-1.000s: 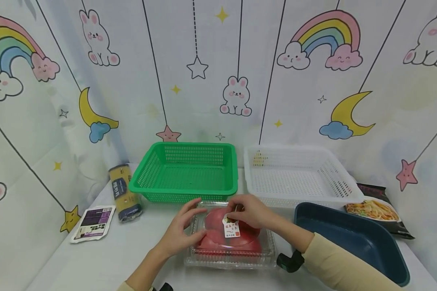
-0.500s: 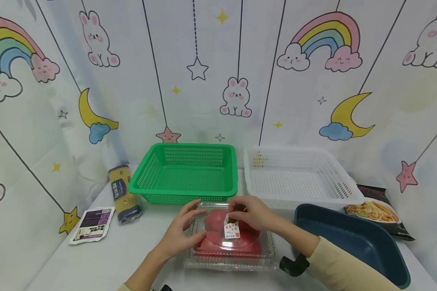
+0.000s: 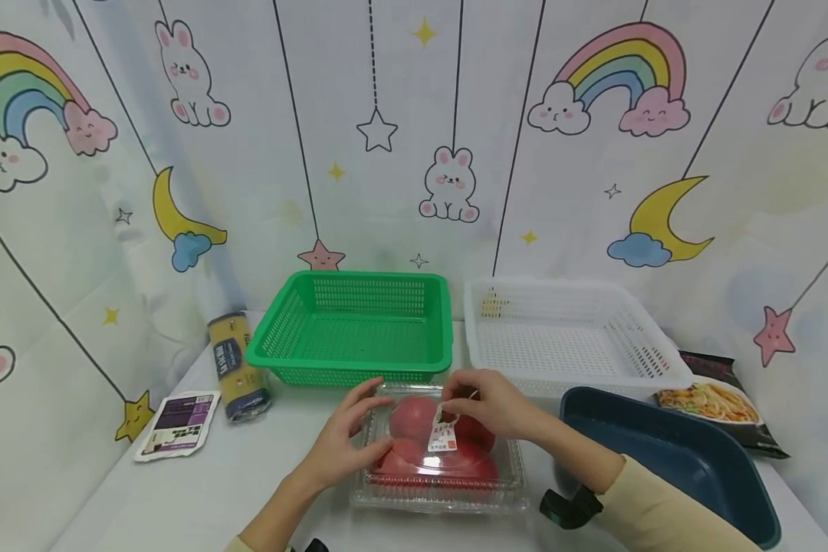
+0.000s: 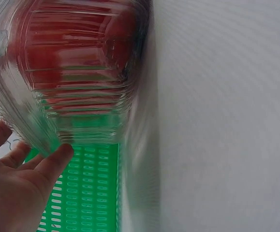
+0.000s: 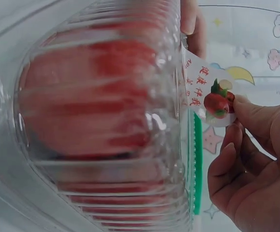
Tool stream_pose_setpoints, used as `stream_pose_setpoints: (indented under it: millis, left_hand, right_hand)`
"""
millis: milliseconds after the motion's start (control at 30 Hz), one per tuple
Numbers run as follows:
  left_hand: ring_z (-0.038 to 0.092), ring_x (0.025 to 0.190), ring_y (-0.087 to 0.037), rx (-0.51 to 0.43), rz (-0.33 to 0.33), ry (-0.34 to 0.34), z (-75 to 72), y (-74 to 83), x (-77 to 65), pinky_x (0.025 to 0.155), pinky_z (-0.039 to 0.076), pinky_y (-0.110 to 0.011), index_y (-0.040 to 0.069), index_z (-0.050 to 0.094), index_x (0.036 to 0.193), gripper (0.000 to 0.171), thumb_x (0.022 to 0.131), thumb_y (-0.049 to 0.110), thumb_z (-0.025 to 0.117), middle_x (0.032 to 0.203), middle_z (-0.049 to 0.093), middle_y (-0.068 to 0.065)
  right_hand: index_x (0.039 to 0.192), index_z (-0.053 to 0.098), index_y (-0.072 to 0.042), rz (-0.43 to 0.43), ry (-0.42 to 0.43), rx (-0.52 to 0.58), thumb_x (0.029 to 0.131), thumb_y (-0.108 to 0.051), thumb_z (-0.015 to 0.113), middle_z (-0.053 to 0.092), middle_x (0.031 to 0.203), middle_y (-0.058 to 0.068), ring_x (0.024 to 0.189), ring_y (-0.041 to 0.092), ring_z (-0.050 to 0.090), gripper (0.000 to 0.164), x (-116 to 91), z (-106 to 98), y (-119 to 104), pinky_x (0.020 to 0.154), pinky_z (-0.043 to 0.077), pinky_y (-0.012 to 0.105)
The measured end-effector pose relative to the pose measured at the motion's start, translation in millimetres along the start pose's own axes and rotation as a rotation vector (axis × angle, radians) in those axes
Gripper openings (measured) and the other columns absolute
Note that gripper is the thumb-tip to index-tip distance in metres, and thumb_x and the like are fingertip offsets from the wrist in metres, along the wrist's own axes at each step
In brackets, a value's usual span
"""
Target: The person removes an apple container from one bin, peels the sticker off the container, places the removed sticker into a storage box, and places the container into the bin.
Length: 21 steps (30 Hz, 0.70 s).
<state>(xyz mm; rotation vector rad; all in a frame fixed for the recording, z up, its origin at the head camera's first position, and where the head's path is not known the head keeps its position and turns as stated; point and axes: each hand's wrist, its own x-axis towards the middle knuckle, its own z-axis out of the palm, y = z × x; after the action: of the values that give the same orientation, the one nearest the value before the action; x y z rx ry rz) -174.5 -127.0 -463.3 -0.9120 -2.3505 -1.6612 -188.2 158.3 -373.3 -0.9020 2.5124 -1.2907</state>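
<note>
A clear plastic clamshell box (image 3: 483,484) with several round red fruits (image 3: 411,418) inside stands on the table in the head view, its lid down. My right hand (image 3: 494,404) pinches the upper end of a white label (image 3: 443,438) printed with red characters and a fruit picture. In the right wrist view, that label (image 5: 196,79) stands partly lifted off the lid, its lower end still against the plastic. My left hand (image 3: 345,437) rests along the box's left side, fingers spread, thumb near the front of the lid. The left wrist view has those fingers (image 4: 55,162) at the box's edge.
Behind the box stand a green basket (image 3: 348,373) and a white basket (image 3: 573,376). A dark blue basin (image 3: 669,460) is at the right, beside a noodle packet (image 3: 714,402). At the left lie a yellow roll-shaped package (image 3: 238,368) and a white-and-purple pouch (image 3: 178,425).
My right hand has shifted slightly right, drawing the label's upper end up and away from the lid. My left hand and the box have stayed in place.
</note>
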Motion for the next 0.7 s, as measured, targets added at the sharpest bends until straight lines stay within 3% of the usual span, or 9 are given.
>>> stream_pose_setpoints:
  millis: [233,467,700]
  left_hand:
    - [0.034,0.140,-0.046,-0.002,0.000,-0.003,0.1,0.8,0.5,0.091,0.040,-0.077,0.007,0.063,0.133,0.049,0.088,0.019,0.076,0.158,0.032,-0.019]
    - [0.034,0.141,-0.045,-0.006,-0.010,-0.004,-0.2,1.4,0.1,0.091,0.040,-0.077,0.008,0.063,0.134,0.049,0.088,0.020,0.076,0.158,0.032,-0.018]
    - [0.034,0.140,-0.047,-0.006,-0.003,-0.002,-0.2,0.9,-0.8,0.090,0.040,-0.078,0.009,0.064,0.133,0.047,0.088,0.019,0.076,0.157,0.034,-0.014]
  right_hand:
    - [0.098,0.068,-0.010,0.024,0.011,0.018,0.098,-0.011,0.067,0.069,0.089,-0.003,0.083,0.016,0.068,0.002,-5,-6,-6,0.078,0.059,0.045]
    - [0.102,0.068,-0.009,0.008,0.102,0.030,0.100,-0.011,0.065,0.069,0.089,0.001,0.084,0.026,0.065,0.004,-8,-24,-14,0.076,0.057,0.036]
    - [0.103,0.068,-0.007,0.003,0.112,0.056,0.100,-0.015,0.065,0.070,0.088,0.004,0.085,0.037,0.063,0.008,-16,-39,-11,0.075,0.054,0.029]
